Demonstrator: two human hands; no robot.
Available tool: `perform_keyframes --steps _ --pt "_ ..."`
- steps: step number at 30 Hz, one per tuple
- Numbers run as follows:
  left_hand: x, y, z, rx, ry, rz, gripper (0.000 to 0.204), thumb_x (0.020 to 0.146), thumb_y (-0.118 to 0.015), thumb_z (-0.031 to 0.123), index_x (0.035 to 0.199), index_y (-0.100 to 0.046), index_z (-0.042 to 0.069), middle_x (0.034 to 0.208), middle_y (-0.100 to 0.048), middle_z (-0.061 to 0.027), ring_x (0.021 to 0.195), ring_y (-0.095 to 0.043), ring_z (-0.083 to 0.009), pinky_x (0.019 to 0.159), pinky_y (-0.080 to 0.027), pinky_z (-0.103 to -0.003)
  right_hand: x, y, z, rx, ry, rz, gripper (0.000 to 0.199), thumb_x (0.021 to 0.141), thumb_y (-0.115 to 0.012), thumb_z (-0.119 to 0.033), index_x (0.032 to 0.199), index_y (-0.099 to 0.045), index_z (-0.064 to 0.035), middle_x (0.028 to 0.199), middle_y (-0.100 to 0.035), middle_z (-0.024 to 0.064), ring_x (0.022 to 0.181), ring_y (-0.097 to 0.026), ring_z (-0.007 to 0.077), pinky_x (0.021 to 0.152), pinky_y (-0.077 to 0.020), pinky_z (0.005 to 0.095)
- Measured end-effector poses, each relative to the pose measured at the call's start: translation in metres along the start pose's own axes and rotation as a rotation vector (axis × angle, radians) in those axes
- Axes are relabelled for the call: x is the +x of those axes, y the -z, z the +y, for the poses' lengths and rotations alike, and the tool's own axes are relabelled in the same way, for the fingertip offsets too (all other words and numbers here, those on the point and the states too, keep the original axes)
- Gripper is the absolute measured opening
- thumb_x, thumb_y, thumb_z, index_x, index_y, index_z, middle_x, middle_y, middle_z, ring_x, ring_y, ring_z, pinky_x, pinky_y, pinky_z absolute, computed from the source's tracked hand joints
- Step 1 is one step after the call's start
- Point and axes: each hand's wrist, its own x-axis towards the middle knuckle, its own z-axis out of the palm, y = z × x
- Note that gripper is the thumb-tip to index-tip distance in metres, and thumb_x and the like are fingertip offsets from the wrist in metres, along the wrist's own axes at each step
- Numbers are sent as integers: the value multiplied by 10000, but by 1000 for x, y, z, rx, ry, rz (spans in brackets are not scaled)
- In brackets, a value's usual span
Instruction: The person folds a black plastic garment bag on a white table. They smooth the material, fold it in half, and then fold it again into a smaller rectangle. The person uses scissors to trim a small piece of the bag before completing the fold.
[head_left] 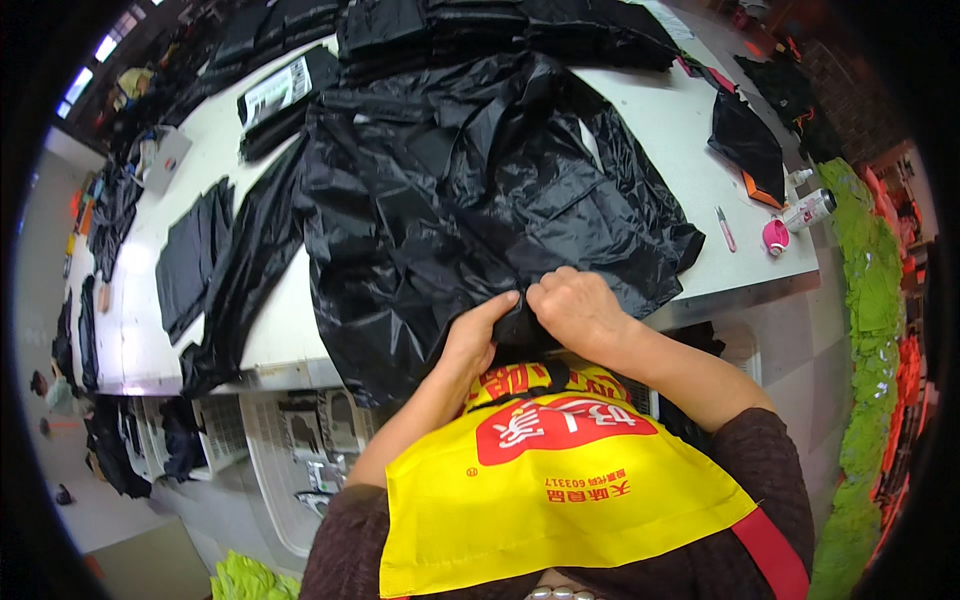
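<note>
A shiny black jacket [390, 200] lies spread over the white table, its sleeves reaching out to either side. The lower edge hangs over the table's front, close to my body. Both hands meet at the middle of that edge. My left hand [474, 335] pinches the fabric between thumb and fingers. Right beside it, my right hand [578, 308] is closed on the same edge, knuckles up. What exactly lies between the fingertips, perhaps a fastening, is too small to make out. A yellow apron [560, 500] covers my front.
Stacks of folded black garments [430, 35] line the table's far side. A folded black piece [195, 255] lies at the left. To the right are small snips [725, 230], a pink round container [775, 238] and a bottle [808, 210]. Below the table stands a white crate [270, 450].
</note>
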Motion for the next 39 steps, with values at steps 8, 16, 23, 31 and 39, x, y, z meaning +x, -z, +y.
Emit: perform_keyframes --steps 8,16,23,31,39 --pt "-7 8 -1 114 70 58 130 788 -647 64 887 -645 -20 845 -664 -106 713 -642 -193 670 -525 -302 25 -26 27 156 189 -73 82 694 -582 -120 720 -608 -47 718 -612 108 716 -614 260 591 -502 353" --pt "-18 5 3 36 83 111 143 795 -640 69 879 -633 -46 823 -662 -118 687 -645 -202 655 -534 -318 21 -17 56 645 135 -256 156 763 -629 -199 769 -563 -57 767 -585 87 745 -590 281 624 -466 378" --pt "-21 -4 2 212 179 158 147 778 -659 53 875 -631 -54 810 -657 -124 681 -649 -219 632 -541 -334 28 -40 46 554 209 35 118 740 -624 -151 739 -550 -59 733 -584 102 733 -592 294 610 -471 392" --pt "-24 16 4 215 67 353 233 802 -628 129 942 -617 -56 926 -653 -135 809 -643 -238 763 -517 -348 24 -38 99 822 -211 290 180 779 -636 -198 871 -631 -43 818 -624 116 735 -604 263 655 -478 327" --pt "-20 155 39 1425 -211 494 361 834 -574 321 1008 -610 5 1012 -612 -190 933 -566 -336 850 -434 -382 -143 -84 237 -26 -569 -115 236 744 -535 0 974 -565 -45 948 -544 152 951 -513 346 815 -442 418"
